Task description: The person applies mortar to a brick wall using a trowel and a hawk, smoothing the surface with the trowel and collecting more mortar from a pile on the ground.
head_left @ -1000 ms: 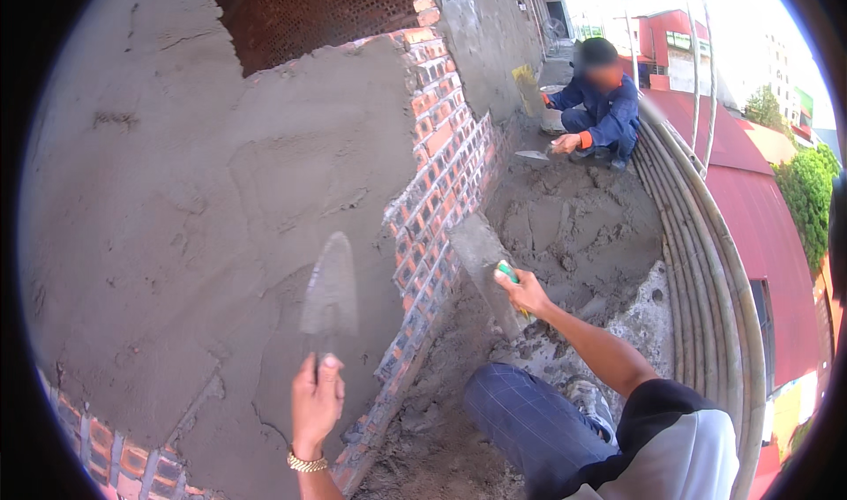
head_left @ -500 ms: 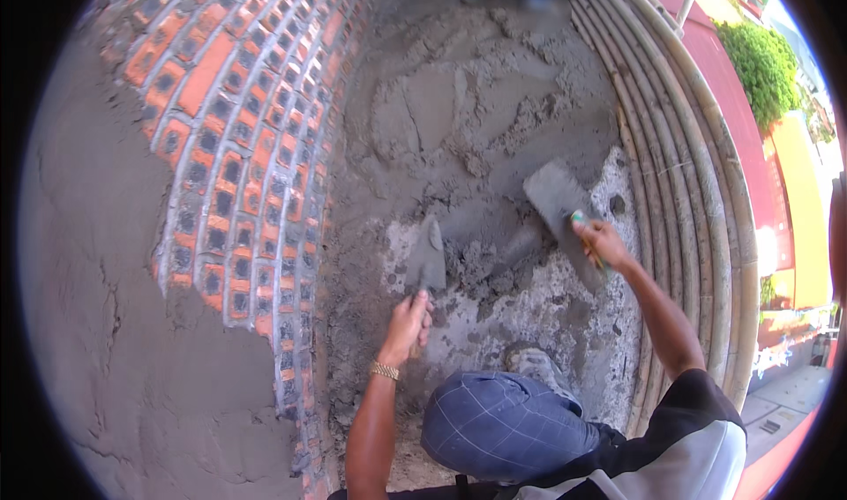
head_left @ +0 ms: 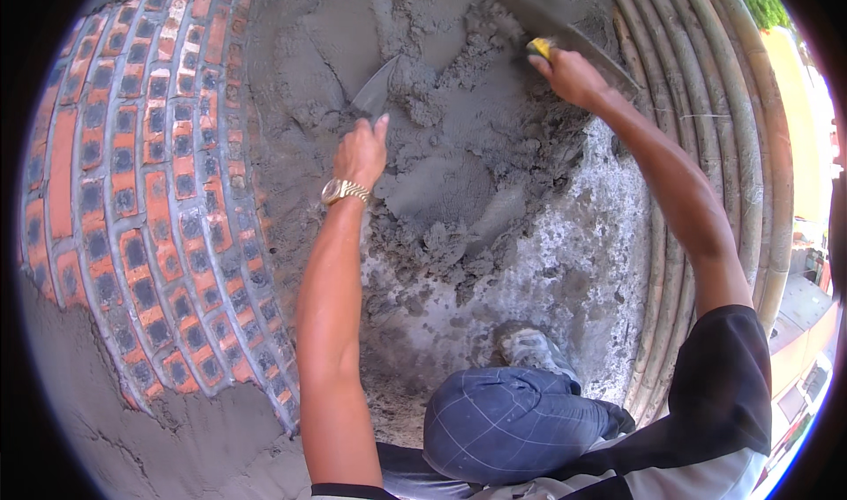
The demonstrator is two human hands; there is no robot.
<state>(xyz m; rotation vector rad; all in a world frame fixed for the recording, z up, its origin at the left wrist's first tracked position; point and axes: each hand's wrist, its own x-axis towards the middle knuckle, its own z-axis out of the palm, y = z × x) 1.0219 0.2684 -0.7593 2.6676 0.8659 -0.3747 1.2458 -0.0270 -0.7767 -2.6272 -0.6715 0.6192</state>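
Wet grey mortar (head_left: 441,182) lies in a rough heap on the floor ahead of me. My left hand (head_left: 362,152), with a gold-coloured watch on its wrist, grips a pointed trowel (head_left: 376,87); the blade rests at the mortar's surface. Farther off to the right, my right hand (head_left: 573,77) is closed round the yellow handle of a plastering trowel (head_left: 587,48). That tool's long flat blade is tilted, its far end up against the mortar. Both tool handles are partly covered by my fingers.
At left rises a brick wall (head_left: 150,191), its lower part coated with smooth grey mortar (head_left: 79,368). Several bamboo poles (head_left: 706,147) run along the right edge, with a drop beyond. My bent knee (head_left: 503,421) and shoe (head_left: 534,350) occupy the pale, stained floor (head_left: 423,315) near me.
Both hands have reached forward over the mortar with their trowels, the left also slightly leftward. The view has shifted, and the other person's hand at the far edge is out of the picture.
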